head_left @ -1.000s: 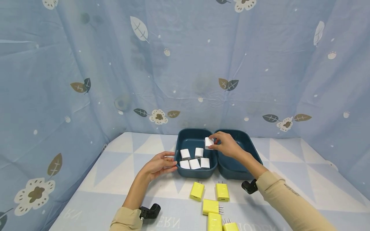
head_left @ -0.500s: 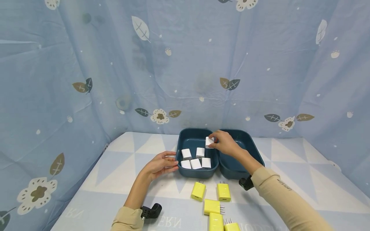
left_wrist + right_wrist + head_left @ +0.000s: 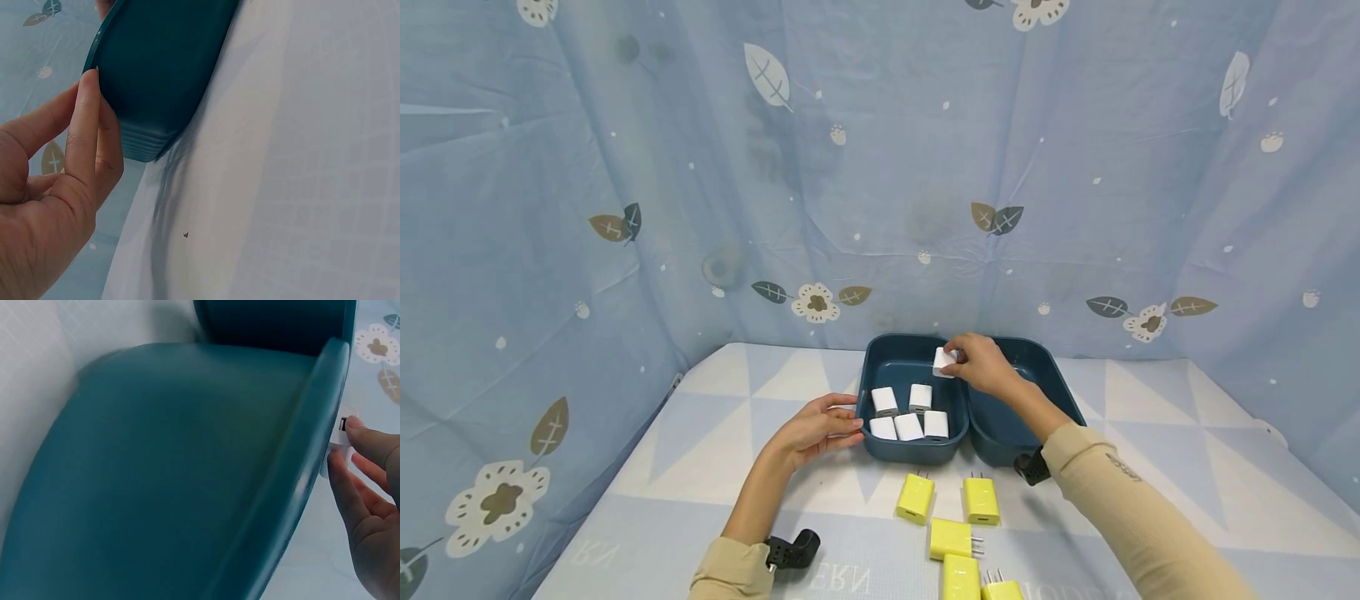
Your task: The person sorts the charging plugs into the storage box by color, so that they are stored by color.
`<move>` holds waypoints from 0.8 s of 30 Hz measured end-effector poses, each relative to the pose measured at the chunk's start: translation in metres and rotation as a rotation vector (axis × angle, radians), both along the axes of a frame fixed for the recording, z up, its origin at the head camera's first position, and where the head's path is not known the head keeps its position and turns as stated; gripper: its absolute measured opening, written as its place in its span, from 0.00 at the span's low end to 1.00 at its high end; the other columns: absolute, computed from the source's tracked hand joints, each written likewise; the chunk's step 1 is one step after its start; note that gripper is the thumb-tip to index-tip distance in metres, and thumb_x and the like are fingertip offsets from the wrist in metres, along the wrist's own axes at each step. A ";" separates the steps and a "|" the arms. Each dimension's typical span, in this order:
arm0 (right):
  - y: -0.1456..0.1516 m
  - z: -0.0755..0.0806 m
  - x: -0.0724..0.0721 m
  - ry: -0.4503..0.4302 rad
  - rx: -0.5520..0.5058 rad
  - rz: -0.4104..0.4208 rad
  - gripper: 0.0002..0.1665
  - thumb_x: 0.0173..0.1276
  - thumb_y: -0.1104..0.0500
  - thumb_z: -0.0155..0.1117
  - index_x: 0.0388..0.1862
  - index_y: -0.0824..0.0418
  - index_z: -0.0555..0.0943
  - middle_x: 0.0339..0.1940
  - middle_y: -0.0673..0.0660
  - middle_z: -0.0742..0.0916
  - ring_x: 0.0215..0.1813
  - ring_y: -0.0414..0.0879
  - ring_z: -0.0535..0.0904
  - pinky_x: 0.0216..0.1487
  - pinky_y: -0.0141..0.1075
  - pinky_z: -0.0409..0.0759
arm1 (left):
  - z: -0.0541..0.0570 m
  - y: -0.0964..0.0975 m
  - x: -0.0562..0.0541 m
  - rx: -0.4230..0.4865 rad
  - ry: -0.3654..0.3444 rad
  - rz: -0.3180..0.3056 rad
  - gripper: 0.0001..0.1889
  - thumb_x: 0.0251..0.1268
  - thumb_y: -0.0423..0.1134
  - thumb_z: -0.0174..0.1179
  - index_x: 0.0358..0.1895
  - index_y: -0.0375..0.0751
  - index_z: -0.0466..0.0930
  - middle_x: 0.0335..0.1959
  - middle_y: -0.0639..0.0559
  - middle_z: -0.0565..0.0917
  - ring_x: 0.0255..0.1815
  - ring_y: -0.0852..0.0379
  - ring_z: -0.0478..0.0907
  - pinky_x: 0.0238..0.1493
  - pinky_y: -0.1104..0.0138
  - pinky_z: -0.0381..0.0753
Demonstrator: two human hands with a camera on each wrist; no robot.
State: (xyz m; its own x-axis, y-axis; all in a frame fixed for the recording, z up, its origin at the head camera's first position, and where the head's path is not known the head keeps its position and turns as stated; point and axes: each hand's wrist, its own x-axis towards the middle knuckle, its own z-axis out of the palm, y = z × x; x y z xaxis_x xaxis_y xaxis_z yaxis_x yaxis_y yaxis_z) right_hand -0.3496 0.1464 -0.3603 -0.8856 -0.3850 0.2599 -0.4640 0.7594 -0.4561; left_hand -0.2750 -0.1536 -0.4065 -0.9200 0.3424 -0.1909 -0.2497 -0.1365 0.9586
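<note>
My right hand (image 3: 985, 365) pinches a white charger plug (image 3: 943, 363) between thumb and fingers over the back right of the left dark blue container (image 3: 913, 452). In the right wrist view, a port opening shows on the white charger plug (image 3: 342, 425) beside the thumb. My left hand (image 3: 816, 429) holds the left wall of that container, with fingertips at its rim in the left wrist view. Several white charger plugs (image 3: 907, 427) lie inside the container toward its front. Closer to me, several yellow charger plugs (image 3: 914, 498) lie on the table.
A second dark blue container (image 3: 1011, 442) stands against the right side of the first, beneath my right forearm. A patterned cloth covers the table (image 3: 700, 442). Behind both containers hangs a blue curtain (image 3: 887, 208) with leaf and flower prints.
My right hand has shifted slightly toward the back with the white charger plug still pinched. The left hand stays at the container's wall.
</note>
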 end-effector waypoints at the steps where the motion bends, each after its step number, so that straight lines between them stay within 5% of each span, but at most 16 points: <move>1: 0.000 0.000 -0.001 0.000 -0.007 -0.006 0.22 0.65 0.58 0.72 0.55 0.67 0.82 0.46 0.62 0.82 0.44 0.54 0.80 0.41 0.45 0.83 | 0.000 0.000 0.000 0.002 -0.002 0.002 0.29 0.66 0.20 0.57 0.68 0.26 0.59 0.41 0.43 0.77 0.38 0.53 0.83 0.47 0.63 0.87; 24: -0.011 -0.009 -0.013 0.020 0.000 -0.041 0.15 0.69 0.64 0.67 0.51 0.69 0.82 0.48 0.65 0.81 0.46 0.57 0.81 0.42 0.47 0.85 | -0.001 -0.001 0.000 0.014 0.002 -0.015 0.29 0.66 0.21 0.57 0.68 0.26 0.58 0.41 0.43 0.76 0.39 0.54 0.82 0.48 0.63 0.86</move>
